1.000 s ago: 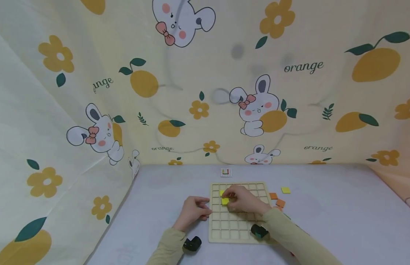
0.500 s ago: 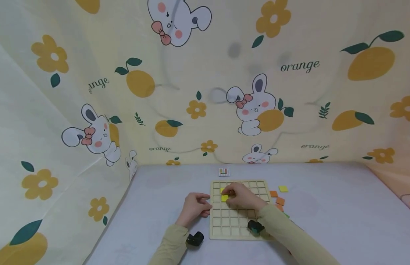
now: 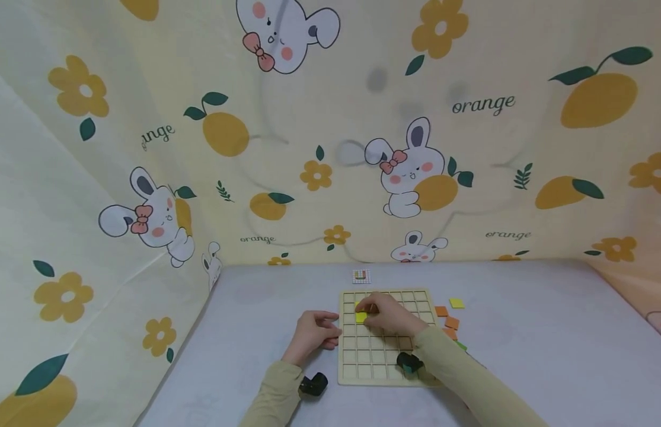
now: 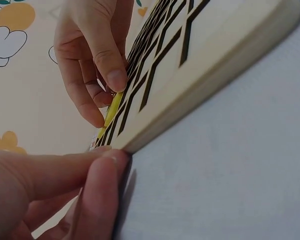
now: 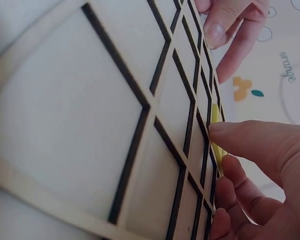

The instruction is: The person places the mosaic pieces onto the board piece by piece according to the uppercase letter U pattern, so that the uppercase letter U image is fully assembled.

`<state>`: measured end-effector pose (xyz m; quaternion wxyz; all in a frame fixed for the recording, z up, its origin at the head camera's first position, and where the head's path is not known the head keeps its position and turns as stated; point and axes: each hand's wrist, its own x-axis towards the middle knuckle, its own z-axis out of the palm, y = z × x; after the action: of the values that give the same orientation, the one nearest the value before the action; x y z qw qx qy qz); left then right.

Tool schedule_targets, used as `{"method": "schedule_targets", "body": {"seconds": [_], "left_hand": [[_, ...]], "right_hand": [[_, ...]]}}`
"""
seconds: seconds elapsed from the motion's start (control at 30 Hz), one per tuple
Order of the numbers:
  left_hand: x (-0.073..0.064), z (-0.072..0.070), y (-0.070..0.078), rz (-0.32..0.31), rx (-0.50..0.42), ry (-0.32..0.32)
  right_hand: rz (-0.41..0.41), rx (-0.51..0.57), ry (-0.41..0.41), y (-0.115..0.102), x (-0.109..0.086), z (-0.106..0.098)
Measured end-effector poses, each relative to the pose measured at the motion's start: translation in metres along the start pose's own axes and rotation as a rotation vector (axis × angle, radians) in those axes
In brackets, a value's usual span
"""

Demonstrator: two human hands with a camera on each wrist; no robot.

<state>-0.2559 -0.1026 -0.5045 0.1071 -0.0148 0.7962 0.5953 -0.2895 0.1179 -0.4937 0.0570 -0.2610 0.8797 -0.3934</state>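
Observation:
A square wooden grid board [image 3: 347, 373] lies on the table. At its left edge is my left hand [image 3: 311, 333]; in the left wrist view its thumb and a finger pinch the rim. My right hand [image 3: 391, 314] reaches over the board's upper left part. It pinches a yellow square tile [image 3: 360, 318] on the grid. The right wrist view shows the thumb on one side of the yellow tile [image 5: 216, 150] and bent fingers on the other. Another yellow tile shows just beyond it, mostly hidden by the fingers.
Right of the board lie a yellow tile [image 3: 456, 303], several orange tiles [image 3: 451, 323] and a green tile [image 3: 460, 344], partly behind the right sleeve. A small patterned card [image 3: 361, 276] lies beyond the board. A printed curtain [image 3: 309, 107] stands behind the table.
The right hand has shifted slightly left over the board, its fingers covering more of the far yellow tile. The left hand stays at the board's edge. The head view has tilted slightly.

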Motion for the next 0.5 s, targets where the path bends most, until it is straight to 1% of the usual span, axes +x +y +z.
{"method": "schedule_targets", "body": {"seconds": [0.1,0.23,0.4,0.5], "left_hand": [[0.0,-0.001,0.0,-0.006,-0.007,-0.003],[0.0,-0.002,0.0,0.002,-0.011,-0.015],[0.0,-0.002,-0.001,0.007,-0.008,-0.021],[-0.001,-0.002,-0.001,0.009,-0.002,-0.022]], "right_hand": [[-0.006,0.017,-0.006,-0.002,-0.001,-0.001],[0.002,0.029,-0.009,-0.003,-0.005,-0.006],[-0.004,0.04,-0.013,-0.005,-0.019,-0.019],[-0.037,0.024,-0.013,-0.002,-0.029,-0.029]]}}
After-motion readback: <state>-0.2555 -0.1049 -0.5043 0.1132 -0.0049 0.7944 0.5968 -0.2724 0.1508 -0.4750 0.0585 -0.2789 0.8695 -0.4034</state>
